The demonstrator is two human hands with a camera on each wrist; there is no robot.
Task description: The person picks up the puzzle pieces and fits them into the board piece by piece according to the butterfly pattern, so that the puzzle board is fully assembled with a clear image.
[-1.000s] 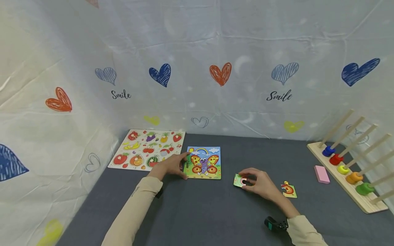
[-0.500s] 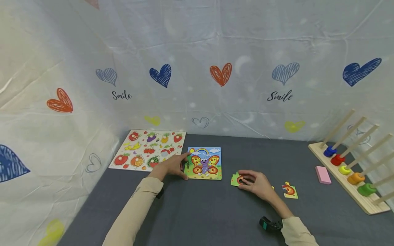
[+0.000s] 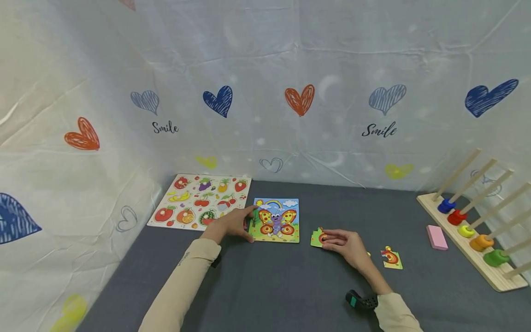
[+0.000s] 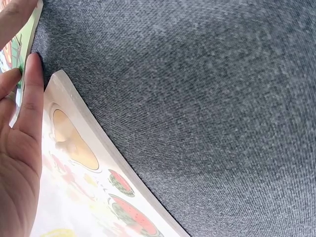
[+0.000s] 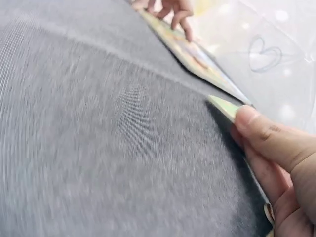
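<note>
A square butterfly puzzle board (image 3: 275, 220) lies flat at the middle of the table. My left hand (image 3: 229, 225) holds its left edge, thumb near the lower corner and fingers farther up. In the left wrist view, fingertips overlap the board's edge (image 4: 22, 54). To the right of the board, my right hand (image 3: 347, 246) pinches a small green puzzle piece (image 3: 316, 239) with an orange-red ring pattern. From the right wrist view, the thumb (image 5: 247, 118) presses on that piece. Another puzzle piece (image 3: 392, 259) lies right of my right hand. A yellow bit shows beside the wrist, mostly hidden.
A fruit peg puzzle (image 3: 195, 203) lies left of the butterfly board, partly behind my left hand. On the right are a pink block (image 3: 437, 237) and a wooden peg rack (image 3: 473, 244) with coloured rings. A cloth backdrop (image 3: 265, 138) rises behind the table.
My right hand has moved slightly left, and the piece in its fingers has turned, now showing its ring pattern higher up. The left hand stays on the board.
</note>
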